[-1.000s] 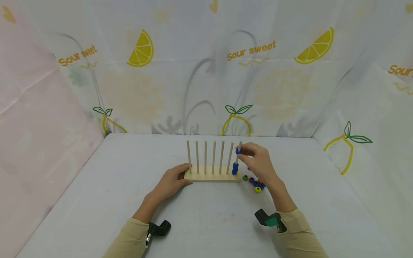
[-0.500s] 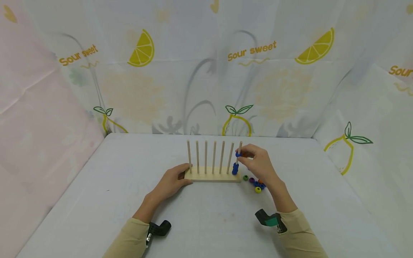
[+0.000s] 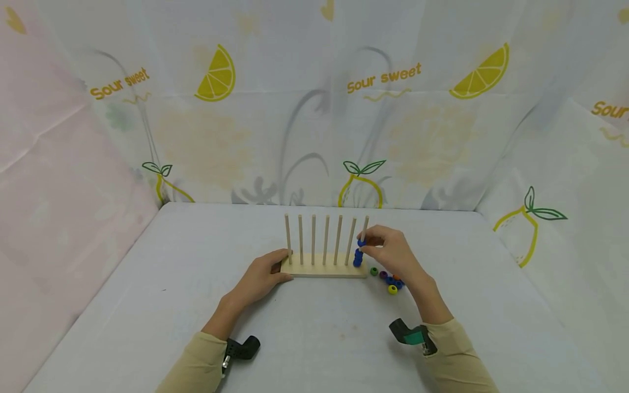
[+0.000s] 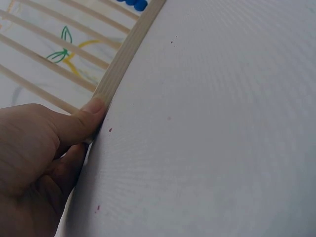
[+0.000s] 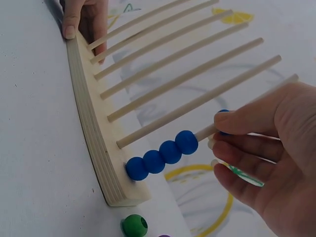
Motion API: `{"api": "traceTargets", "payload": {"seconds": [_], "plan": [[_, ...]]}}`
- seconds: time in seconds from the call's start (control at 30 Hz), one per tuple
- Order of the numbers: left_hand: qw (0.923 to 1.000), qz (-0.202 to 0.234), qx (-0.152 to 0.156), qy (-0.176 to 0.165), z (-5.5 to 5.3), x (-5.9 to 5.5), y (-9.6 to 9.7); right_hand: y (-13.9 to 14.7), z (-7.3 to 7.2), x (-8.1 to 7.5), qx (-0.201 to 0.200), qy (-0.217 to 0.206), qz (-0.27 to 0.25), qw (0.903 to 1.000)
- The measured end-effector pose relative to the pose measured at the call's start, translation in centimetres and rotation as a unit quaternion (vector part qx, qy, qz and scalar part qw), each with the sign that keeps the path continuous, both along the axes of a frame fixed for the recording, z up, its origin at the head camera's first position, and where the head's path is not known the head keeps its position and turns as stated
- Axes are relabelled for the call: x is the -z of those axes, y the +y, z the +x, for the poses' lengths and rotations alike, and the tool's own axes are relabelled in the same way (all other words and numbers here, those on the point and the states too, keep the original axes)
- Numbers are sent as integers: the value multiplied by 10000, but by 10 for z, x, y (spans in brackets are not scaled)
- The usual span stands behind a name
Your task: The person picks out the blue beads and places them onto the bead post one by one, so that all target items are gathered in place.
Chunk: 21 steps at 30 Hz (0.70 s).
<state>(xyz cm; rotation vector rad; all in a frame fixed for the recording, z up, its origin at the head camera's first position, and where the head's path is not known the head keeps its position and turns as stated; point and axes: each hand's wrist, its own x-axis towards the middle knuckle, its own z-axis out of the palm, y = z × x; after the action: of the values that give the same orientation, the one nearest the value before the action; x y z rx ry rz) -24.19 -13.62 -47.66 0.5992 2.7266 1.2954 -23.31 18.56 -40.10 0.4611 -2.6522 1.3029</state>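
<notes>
A pale wooden base carries a row of upright pegs. On the rightmost peg several blue beads are stacked down at the base. My right hand pinches another blue bead between thumb and fingers, threaded on that same peg. A short stretch of bare peg shows between this bead and the stack in the right wrist view. At the other end, my left hand grips the base's left edge, thumb on the front side. The other pegs are bare.
Right of the base lie loose beads: a green bead, a purple bead, a yellow bead, an orange bead and some blue ones. A white cloth covers the table; a lemon-printed curtain hangs behind.
My right hand has moved down along the rightmost peg, bringing the pinched blue bead from near the peg's top closer to the stack. The left hand and the base have stayed put.
</notes>
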Motion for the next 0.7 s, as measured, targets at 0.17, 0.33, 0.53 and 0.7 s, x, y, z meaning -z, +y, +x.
{"api": "traceTargets", "payload": {"seconds": [0.17,0.33,0.53,0.7], "plan": [[10000,-33,15,-7,0,0,0,0,0,3,-44,-90,-5,9999],[10000,-24,28,-27,1,-1,0,1,-1,6,-95,-100,19,9999],[10000,-31,37,-3,1,0,0,1,-2,8,-120,-120,129,9998],[10000,-27,-7,-25,1,1,-1,1,-3,10,-155,-134,240,9995]]}}
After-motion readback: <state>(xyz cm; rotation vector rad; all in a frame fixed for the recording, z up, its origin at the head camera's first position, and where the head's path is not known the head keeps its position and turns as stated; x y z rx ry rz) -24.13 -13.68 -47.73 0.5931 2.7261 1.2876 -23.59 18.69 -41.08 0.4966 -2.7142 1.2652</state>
